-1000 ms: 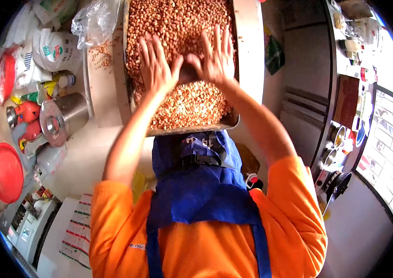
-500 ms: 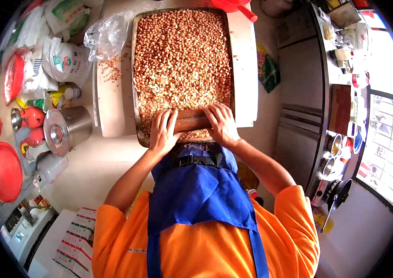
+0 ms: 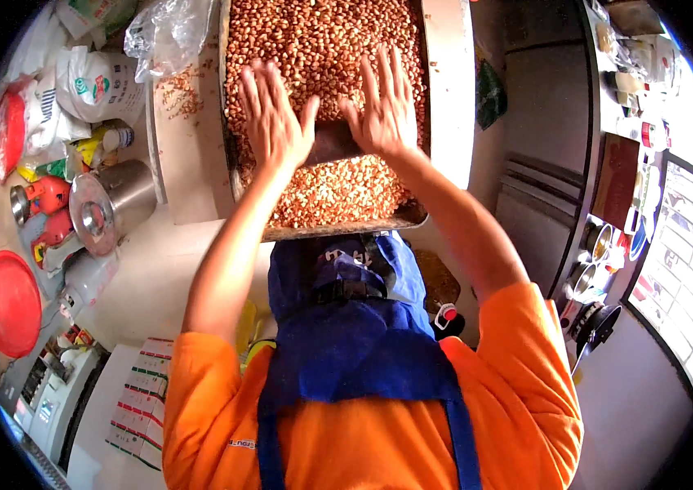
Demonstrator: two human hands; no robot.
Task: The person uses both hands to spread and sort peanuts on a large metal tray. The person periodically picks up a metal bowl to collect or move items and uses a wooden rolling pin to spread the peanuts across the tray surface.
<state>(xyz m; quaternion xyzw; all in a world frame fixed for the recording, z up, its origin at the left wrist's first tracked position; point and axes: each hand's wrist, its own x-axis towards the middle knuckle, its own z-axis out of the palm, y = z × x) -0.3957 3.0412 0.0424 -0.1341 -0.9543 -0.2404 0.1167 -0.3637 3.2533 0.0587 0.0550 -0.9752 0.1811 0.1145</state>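
A large rectangular tray (image 3: 345,229) in front of me is filled with peanuts (image 3: 322,41). Many look reddish-brown in their skins; paler ones lie in the near part. Across the peanuts lies a dark brown wooden roller (image 3: 334,143), visible between my two hands. My left hand (image 3: 275,126) lies over the roller's left part, its fingers stretched forward and thumb apart. Over the right part rests my right hand (image 3: 387,118), likewise flat with extended fingers. Both hands press from above without wrapping round it; the roller's ends are hidden under them.
The tray sits on a pale table (image 3: 191,175) with a crumpled clear plastic bag (image 3: 168,37) and scattered skins (image 3: 179,94) at left. Farther left stand a steel pot (image 3: 122,204), white sacks (image 3: 102,86) and a red basin (image 3: 10,304). A grey cabinet (image 3: 542,122) is at right.
My hands and the roller have moved forward, away from my body, over the peanuts. My fingers, bent over the roller before, are now stretched out flat. The view has shifted.
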